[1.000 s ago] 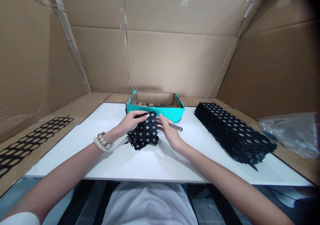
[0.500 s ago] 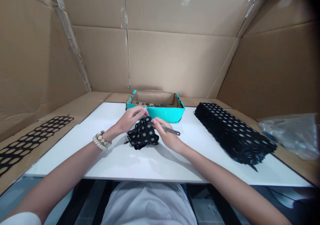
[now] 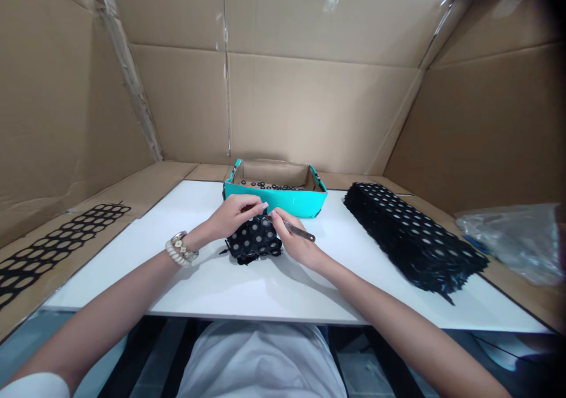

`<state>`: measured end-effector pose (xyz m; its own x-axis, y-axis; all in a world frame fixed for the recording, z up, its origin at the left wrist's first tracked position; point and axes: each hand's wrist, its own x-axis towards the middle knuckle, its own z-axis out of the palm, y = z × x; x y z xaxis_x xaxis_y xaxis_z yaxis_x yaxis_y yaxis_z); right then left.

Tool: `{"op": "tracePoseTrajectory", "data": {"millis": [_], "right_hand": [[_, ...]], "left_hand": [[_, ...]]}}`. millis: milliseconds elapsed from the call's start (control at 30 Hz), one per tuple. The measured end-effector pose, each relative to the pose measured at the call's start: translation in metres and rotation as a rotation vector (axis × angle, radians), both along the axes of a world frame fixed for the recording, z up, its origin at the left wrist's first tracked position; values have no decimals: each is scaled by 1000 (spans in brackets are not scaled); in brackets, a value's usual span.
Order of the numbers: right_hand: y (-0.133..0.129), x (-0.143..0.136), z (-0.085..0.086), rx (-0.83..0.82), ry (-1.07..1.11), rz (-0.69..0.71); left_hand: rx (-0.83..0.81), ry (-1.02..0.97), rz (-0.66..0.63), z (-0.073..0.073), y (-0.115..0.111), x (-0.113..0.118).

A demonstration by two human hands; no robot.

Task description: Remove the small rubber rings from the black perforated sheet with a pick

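A crumpled black sheet with pale round dots (image 3: 254, 239) rests on the white tabletop between my hands. My left hand (image 3: 234, 214) pinches its upper edge, thumb and fingertips together. From the other side, my right hand (image 3: 292, 239) is closed around a slim flat metal tool (image 3: 300, 232) with a small hole in its rounded end. The tool's other end is hidden by my fingers and the sheet. Just behind my hands stands a turquoise-edged cardboard box (image 3: 292, 202), with several small black rings (image 3: 283, 187) inside.
On the right lies a thick stack of black dotted sheets (image 3: 411, 227), with a clear plastic bag (image 3: 517, 242) beyond it. A black lattice of open rings (image 3: 62, 242) lies on cardboard at left. Cardboard walls (image 3: 318, 103) enclose the back and sides of the white table (image 3: 212, 292).
My left hand has shifted slightly down and right, its fingers now flatter over the sheet's top edge. My right hand and the metal tool have barely moved.
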<state>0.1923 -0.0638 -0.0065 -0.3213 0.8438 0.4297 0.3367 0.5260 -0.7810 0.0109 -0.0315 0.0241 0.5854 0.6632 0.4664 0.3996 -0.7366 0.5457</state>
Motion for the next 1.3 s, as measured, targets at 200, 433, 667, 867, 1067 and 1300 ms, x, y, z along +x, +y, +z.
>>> {"op": "tracePoseTrajectory", "data": {"millis": [200,433,667,867,1067,1300], "right_hand": [[7,-4,-7,26,20,-65],[5,-6,-5,51,-10,-81],[8,13,2,172,-154,-53],[26,44,10,343,-956,-325],[27,49,16,341,-1056,-409],[10,28,7,415,-270,106]], "left_hand": [[101,-31,33,-6,-2,4],[70,-57,-9,-8,-9,6],[-112,-144,33,-9,3,3],[-214,-125,22,-18,21,-6],[-142,-99,-45,-16,14,-2],[-210,-87,-87,-26,6,9]]}}
